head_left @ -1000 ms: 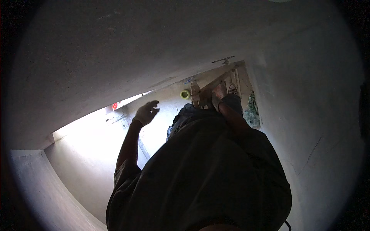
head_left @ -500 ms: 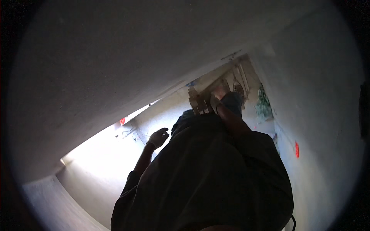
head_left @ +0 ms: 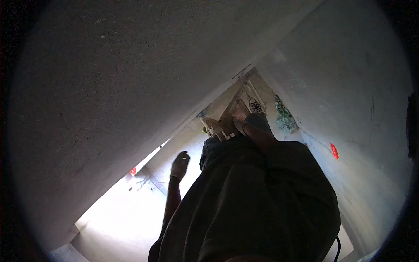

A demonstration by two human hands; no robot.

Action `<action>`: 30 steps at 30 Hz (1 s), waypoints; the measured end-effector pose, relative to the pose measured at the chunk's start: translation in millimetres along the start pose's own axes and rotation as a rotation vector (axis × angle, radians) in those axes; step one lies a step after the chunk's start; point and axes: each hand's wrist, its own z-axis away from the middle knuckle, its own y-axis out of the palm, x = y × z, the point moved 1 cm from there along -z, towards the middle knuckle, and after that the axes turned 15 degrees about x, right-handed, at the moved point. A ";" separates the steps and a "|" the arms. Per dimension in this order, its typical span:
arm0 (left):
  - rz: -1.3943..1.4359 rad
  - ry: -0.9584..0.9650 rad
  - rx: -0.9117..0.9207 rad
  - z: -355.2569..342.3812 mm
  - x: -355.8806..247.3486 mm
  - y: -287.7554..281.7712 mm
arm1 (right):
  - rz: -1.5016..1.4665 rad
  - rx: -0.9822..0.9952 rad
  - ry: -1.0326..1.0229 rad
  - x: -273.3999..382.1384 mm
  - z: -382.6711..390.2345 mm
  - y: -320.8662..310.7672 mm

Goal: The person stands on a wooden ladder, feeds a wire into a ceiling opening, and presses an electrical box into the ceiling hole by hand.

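Observation:
My left hand (head_left: 179, 166), in what looks like a pale glove, hangs beside my left thigh. Its fingers are loosely bent, and nothing shows in it. My right hand (head_left: 239, 125) is in front of my body, closed at the edge of a brown wooden frame (head_left: 226, 124) with short pale block-like ends. My own body and the dim light hide most of its fingers. The lower part of the frame runs down toward the floor beside my shoe (head_left: 255, 105).
Large grey walls rise on the left (head_left: 100, 109) and right (head_left: 349, 96), meeting in a corner ahead. A crumpled greenish plastic bag (head_left: 285, 120) lies by the right wall, which bears a red mark (head_left: 334, 150). Bright light floods the floor at lower left.
My view has turned, so walls and floor sit differently. A shoe now shows clearly beside the frame. My left hand's fingers now point more upward in the picture; my right hand stays at the frame.

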 end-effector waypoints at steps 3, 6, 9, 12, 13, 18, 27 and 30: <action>-0.067 0.004 0.096 -14.7 -105.6 8.4 | 0.042 -0.053 0.084 -20.2 0.8 -8.3; -0.133 0.062 0.075 -30.6 -134.2 21.3 | -0.071 0.294 -0.176 39.4 81.6 -105.9; -0.381 0.289 0.134 -67.2 -205.3 16.5 | -0.027 -0.164 -0.378 29.2 148.9 -194.0; -0.639 0.691 -0.008 -69.7 -333.9 0.6 | 0.007 -0.238 -0.294 -61.7 165.7 -254.5; -0.746 0.779 -0.084 -65.6 -383.2 -9.6 | 0.066 -0.294 -0.243 -133.7 145.8 -248.4; -1.282 1.158 -0.643 -25.6 -562.4 -76.6 | 0.196 -0.033 0.229 -266.0 193.8 -338.1; -1.822 0.725 -1.323 -38.9 -601.0 -93.1 | 0.316 -0.459 -0.145 -200.1 242.6 -486.1; -1.843 0.692 -1.351 -44.9 -599.5 -100.8 | 0.484 -0.892 -0.256 -157.3 284.1 -545.0</action>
